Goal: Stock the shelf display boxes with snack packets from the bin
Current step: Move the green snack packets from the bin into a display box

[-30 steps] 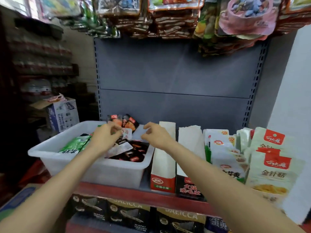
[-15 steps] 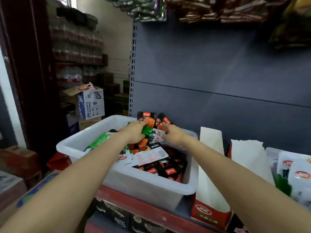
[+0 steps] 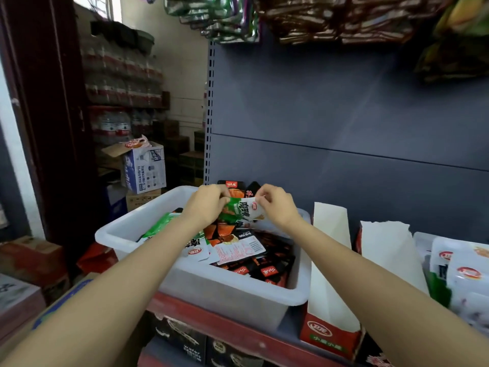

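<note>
A white plastic bin sits on the red-edged shelf, full of black, orange and green snack packets. Above its far end I hold a green-and-white snack packet with both hands. My left hand pinches its left end and my right hand pinches its right end. Right of the bin stands a tall display box with a red front and white walls. A second white display box stands further right.
Stocked white packets fill the far right of the shelf. Dark boxes sit on the shelf below. Hanging snack bags crowd the top. Cardboard cartons and bottled water stand at the left.
The camera has swung left toward the bin. Both hands reached into the far end of the bin and lifted a green-and-white packet between them.
</note>
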The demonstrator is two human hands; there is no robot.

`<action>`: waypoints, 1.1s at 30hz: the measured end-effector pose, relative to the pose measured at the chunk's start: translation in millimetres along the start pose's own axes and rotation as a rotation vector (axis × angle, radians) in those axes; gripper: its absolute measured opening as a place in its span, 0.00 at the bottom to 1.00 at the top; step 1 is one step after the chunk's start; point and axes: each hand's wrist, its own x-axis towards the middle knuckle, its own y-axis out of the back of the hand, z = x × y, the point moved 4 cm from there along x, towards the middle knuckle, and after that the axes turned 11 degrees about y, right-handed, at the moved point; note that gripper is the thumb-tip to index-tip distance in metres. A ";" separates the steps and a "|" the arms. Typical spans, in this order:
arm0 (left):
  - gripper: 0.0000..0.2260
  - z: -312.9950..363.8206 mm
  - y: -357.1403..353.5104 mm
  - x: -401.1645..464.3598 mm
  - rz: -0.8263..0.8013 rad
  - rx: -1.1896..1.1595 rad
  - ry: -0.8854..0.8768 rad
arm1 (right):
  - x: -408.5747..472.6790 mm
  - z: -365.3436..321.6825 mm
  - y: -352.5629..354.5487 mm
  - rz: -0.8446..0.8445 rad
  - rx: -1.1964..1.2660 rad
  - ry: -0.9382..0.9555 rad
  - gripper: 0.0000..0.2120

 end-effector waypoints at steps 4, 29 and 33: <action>0.04 10.2 21.1 -28.3 0.111 -0.187 -0.029 | -19.2 -14.4 32.6 0.193 0.364 0.019 0.03; 0.13 263.0 -15.2 -133.3 -0.262 -0.804 -0.186 | -177.2 8.1 264.4 0.555 0.375 -0.054 0.11; 0.15 276.9 -21.3 -136.4 -0.197 -0.776 -0.220 | -187.8 15.8 275.2 0.558 0.326 -0.042 0.09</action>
